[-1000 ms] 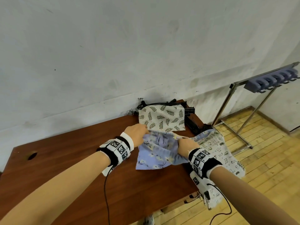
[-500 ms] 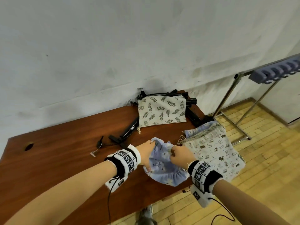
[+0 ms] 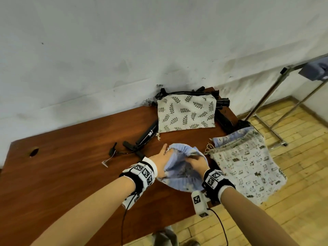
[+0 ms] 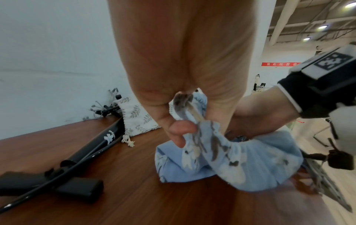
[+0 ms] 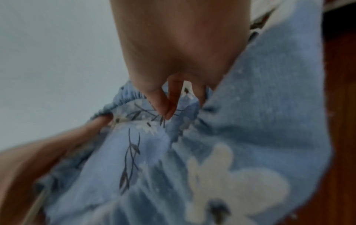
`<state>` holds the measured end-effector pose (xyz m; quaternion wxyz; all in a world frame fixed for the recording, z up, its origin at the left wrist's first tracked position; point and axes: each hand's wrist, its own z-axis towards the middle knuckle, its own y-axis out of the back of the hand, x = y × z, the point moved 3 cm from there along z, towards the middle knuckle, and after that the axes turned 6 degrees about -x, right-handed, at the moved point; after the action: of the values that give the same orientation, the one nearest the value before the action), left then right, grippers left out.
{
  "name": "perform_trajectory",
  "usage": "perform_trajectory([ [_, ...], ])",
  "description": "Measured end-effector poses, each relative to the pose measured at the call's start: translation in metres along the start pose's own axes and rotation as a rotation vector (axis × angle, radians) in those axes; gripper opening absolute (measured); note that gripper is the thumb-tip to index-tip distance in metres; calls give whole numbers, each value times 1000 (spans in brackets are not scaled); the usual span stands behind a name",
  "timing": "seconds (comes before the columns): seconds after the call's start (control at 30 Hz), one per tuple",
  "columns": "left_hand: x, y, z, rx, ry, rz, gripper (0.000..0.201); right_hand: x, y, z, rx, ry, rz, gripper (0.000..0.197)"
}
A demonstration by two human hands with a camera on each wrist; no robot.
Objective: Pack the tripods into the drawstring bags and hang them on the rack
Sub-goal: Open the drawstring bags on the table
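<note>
**Both hands spread the blue bag's mouth**

Since half a second ago the hands have drawn apart and the gathered mouth of the blue floral drawstring bag (image 3: 184, 167) has widened into a ring facing up and away from the person; the head view has also tipped lower, so more of the counter (image 3: 71, 174) shows.

At the left, a folded black tripod (image 3: 147, 137) lies bare on the counter, its long axis running from near-left to far-right, its far end tucked under the leaf-print drawstring bag (image 3: 186, 112). That bag lies flat against the wall with black tripod parts showing behind its top and right edges; whether anything is inside it cannot be told.

Next, the left hand (image 3: 160, 161) pinches the left rim of the blue bag between thumb and curled fingers. The bag sits near the counter's front edge, slumped, with only its own folded cloth visible inside. The right hand (image 3: 196, 163) grips the opposite rim, thumb and forefinger pressed together on the cloth in the right wrist view.

Further right, a cat-print drawstring bag (image 3: 245, 164) drapes over the counter's corner, on top of another blue cloth piece. A metal rack (image 3: 266, 103) stands on the floor beyond.
</note>
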<state>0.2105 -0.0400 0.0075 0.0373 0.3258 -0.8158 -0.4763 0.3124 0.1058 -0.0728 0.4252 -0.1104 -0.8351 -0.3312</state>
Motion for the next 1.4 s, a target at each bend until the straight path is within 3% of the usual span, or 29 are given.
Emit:
perform_trajectory([
  [0.07, 0, 0, 2, 11, 33, 8, 102, 11, 1, 2, 8, -9, -85, 25],
  [0.23, 7, -12, 20, 46, 93, -85, 105, 2, -11, 10, 214, -23, -445, 28],
  [0.43, 7, -12, 31, 85, 51, -54, 103, 5, -2, 4, 267, 18, -544, 29],
  [0.7, -3, 2, 31, 137, -44, -26, 115, 17, 13, -5, 425, 136, -728, 53],
  [0.9, -21, 23, 17, 81, -59, 11, 112, 39, 48, -23, 405, 162, -709, 58],
  [1.03, -48, 47, 0, 71, -91, 40, 91, 51, 91, -44, 300, 63, -662, 56],
  [1.1, -65, 63, -7, 52, -140, 43, 81, 63, 119, -61, 290, 41, -529, 47],
  [1.2, -84, 89, -10, 54, -244, -31, 72, 66, 164, -80, 226, -13, -294, 10],
  [1.3, -115, 115, -17, 110, -300, -68, 66, 63, 204, -94, 208, -51, -106, 11],
  [1.37, -139, 135, -27, 103, -278, -47, 55, 67, 231, -106, 172, -47, -62, 4],
  [1.4, -152, 146, -32, 80, -278, -54, 49, 70, 245, -112, 153, -43, -103, 10],
])
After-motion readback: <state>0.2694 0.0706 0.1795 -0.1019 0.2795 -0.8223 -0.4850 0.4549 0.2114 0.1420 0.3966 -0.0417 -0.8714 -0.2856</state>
